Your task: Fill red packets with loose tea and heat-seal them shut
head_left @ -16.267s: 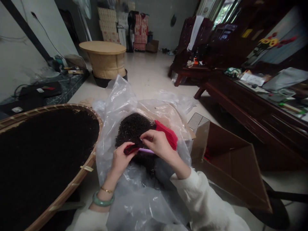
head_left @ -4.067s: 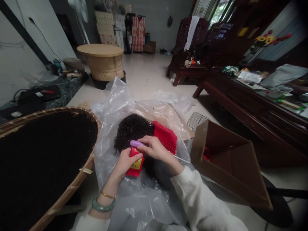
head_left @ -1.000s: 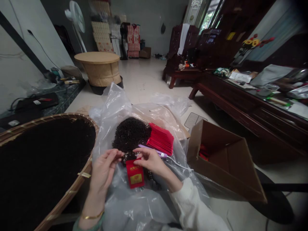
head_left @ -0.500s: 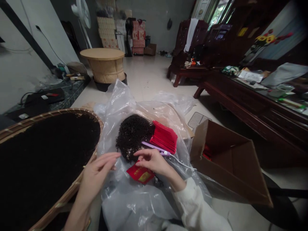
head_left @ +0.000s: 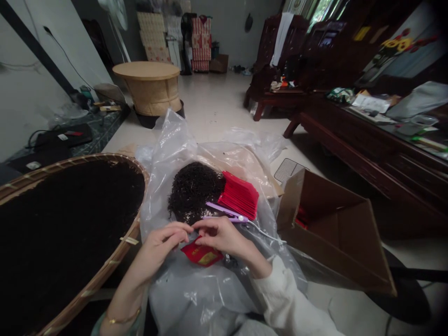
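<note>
My right hand (head_left: 224,237) pinches a small red packet (head_left: 203,254) with gold print near its upper edge. My left hand (head_left: 167,241) is at the packet's upper left corner, its fingertips drawn together close to my right fingertips; whatever lies between them is too small to make out. Just beyond both hands is a heap of dark, dried, twisted leaves (head_left: 196,190), apparently tea, on clear plastic sheeting (head_left: 196,291). A purple flat iron (head_left: 229,213) with a white cord lies beside my right hand, its jaws apart. Behind it leans a row of red packets (head_left: 240,195).
At left stands a wide woven tray (head_left: 143,210) full of dark leaves. An open cardboard box (head_left: 336,242) with red items inside is at right. Further off are a round wooden-topped table (head_left: 147,70), a dark wooden table (head_left: 332,126) and a wire rack (head_left: 289,169).
My left hand has moved right and slightly down, from beside the leaf heap to the red packet's corner. My right hand still holds the packet, which has shifted slightly left. The view has tilted slightly.
</note>
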`<state>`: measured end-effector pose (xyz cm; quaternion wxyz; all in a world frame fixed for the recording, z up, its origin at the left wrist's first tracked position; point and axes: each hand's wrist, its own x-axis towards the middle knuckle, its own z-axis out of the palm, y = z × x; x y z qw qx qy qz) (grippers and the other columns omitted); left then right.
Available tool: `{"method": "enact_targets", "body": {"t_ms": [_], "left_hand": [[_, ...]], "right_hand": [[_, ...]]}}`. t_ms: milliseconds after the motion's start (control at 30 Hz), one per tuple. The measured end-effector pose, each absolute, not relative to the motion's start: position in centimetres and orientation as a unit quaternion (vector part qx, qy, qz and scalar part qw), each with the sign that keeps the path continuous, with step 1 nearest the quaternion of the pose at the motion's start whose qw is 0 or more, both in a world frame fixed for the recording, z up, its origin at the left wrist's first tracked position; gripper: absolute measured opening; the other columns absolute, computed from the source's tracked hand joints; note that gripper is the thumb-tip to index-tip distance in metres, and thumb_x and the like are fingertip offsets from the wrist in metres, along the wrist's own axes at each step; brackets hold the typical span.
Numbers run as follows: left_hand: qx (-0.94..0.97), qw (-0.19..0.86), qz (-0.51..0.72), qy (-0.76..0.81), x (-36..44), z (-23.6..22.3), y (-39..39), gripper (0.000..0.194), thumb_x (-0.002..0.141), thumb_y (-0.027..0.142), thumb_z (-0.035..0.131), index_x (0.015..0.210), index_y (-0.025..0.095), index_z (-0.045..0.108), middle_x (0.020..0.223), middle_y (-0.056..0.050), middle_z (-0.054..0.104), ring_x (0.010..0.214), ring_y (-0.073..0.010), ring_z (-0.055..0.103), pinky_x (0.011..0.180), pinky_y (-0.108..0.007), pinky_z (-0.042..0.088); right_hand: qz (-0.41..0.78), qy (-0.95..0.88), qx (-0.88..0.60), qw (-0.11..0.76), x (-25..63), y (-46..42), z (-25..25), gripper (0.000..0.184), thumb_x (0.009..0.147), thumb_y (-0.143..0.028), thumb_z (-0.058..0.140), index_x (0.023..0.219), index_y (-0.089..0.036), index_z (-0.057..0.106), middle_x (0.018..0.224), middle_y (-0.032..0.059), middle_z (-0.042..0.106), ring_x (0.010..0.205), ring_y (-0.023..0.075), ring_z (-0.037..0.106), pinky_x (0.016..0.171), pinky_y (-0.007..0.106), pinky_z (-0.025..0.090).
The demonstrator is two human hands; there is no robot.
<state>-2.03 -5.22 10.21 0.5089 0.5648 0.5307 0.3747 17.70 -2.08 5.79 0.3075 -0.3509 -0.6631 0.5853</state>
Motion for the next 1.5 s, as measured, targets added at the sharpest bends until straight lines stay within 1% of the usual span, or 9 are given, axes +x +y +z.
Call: {"method": "enact_targets", "body": {"t_ms": [33, 100, 167, 300, 567, 800, 1067, 1400, 1500], "left_hand": [[0.54, 0.534, 0.38, 0.528, -1.8, 9.9, -5.2, 0.03, 0.072, 0.045, 0.068, 0.058, 0.019, 0.073, 0.076, -0.008, 0.072, 0.054, -0.0144, 0.051, 0.052, -0.025, 0.042], [0.487, 0.585, 0.389, 0.519, -1.4, 9.3, -5.2, 0.032, 0.07, 0.048, 0.071, 0.062, 0.017, 0.073, 0.067, -0.007, 0.069, 0.051, -0.0127, 0.049, 0.051, -0.024, 0.042], [0.433, 0.622, 0.399, 0.516, -1.2, 8.9, -5.2, 0.034, 0.067, 0.049, 0.075, 0.063, 0.016, 0.073, 0.059, -0.006, 0.066, 0.052, -0.0128, 0.052, 0.052, -0.024, 0.044], [0.359, 0.647, 0.426, 0.52, -1.1, 8.7, -5.2, 0.036, 0.06, 0.048, 0.081, 0.059, 0.015, 0.069, 0.06, -0.005, 0.065, 0.054, -0.0129, 0.056, 0.054, -0.024, 0.047], [0.322, 0.655, 0.443, 0.52, -1.2, 8.9, -5.2, 0.041, 0.055, 0.05, 0.084, 0.054, 0.014, 0.064, 0.055, -0.001, 0.06, 0.051, -0.0102, 0.052, 0.051, -0.022, 0.046], [0.316, 0.664, 0.445, 0.51, -1.4, 9.0, -5.4, 0.042, 0.058, 0.05, 0.082, 0.054, 0.014, 0.061, 0.054, -0.001, 0.057, 0.05, -0.0101, 0.05, 0.05, -0.022, 0.045], [0.318, 0.664, 0.457, 0.5, -1.8, 9.1, -5.4, 0.04, 0.061, 0.047, 0.081, 0.053, 0.015, 0.058, 0.053, 0.0, 0.055, 0.05, -0.0099, 0.048, 0.048, -0.022, 0.043], [0.285, 0.658, 0.482, 0.504, -2.0, 9.6, -5.0, 0.041, 0.054, 0.046, 0.085, 0.05, 0.016, 0.057, 0.052, 0.0, 0.054, 0.051, -0.0105, 0.048, 0.049, -0.022, 0.044], [0.277, 0.652, 0.5, 0.498, -2.1, 9.9, -4.9, 0.041, 0.052, 0.044, 0.087, 0.05, 0.015, 0.058, 0.052, 0.001, 0.053, 0.052, -0.0098, 0.047, 0.047, -0.02, 0.043]], "right_hand": [[0.584, -0.664, -0.351, 0.307, 17.7, -2.1, 5.7, 0.032, 0.076, -0.032, 0.074, 0.105, -0.018, 0.074, 0.072, -0.001, 0.063, 0.062, 0.0103, 0.052, 0.061, 0.021, 0.044], [0.584, -0.664, -0.351, 0.307, 17.5, -2.2, 5.4, 0.034, 0.075, -0.028, 0.075, 0.107, -0.018, 0.073, 0.074, -0.001, 0.063, 0.063, 0.0103, 0.053, 0.061, 0.021, 0.044], [0.583, -0.665, -0.353, 0.305, 17.4, -2.4, 5.1, 0.038, 0.073, -0.024, 0.076, 0.111, -0.018, 0.072, 0.077, -0.0003, 0.064, 0.064, 0.0108, 0.053, 0.062, 0.022, 0.045], [0.57, -0.672, -0.358, 0.308, 17.3, -2.7, 4.5, 0.039, 0.072, -0.019, 0.076, 0.111, -0.02, 0.072, 0.082, 0.0013, 0.066, 0.069, 0.0124, 0.055, 0.064, 0.023, 0.047], [0.605, -0.647, -0.347, 0.308, 17.3, -2.7, 4.0, 0.043, 0.07, -0.015, 0.076, 0.113, -0.021, 0.071, 0.083, 0.0007, 0.066, 0.069, 0.012, 0.055, 0.066, 0.024, 0.047], [0.61, -0.641, -0.355, 0.3, 17.2, -2.8, 4.0, 0.043, 0.07, -0.02, 0.077, 0.113, -0.022, 0.071, 0.086, 0.0012, 0.067, 0.07, 0.0126, 0.057, 0.068, 0.025, 0.049], [0.615, -0.638, -0.351, 0.303, 17.2, -2.9, 4.1, 0.042, 0.071, -0.021, 0.077, 0.113, -0.021, 0.071, 0.084, 0.0005, 0.065, 0.068, 0.0118, 0.054, 0.067, 0.025, 0.047], [0.611, -0.644, -0.349, 0.3, 17.1, -2.9, 4.3, 0.041, 0.072, -0.024, 0.077, 0.112, -0.021, 0.071, 0.08, -0.0006, 0.064, 0.064, 0.0105, 0.051, 0.064, 0.023, 0.046], [0.609, -0.645, -0.35, 0.301, 17.1, -2.9, 4.3, 0.042, 0.071, -0.022, 0.077, 0.112, -0.021, 0.071, 0.08, -0.0006, 0.063, 0.064, 0.0101, 0.05, 0.062, 0.022, 0.045]]}}
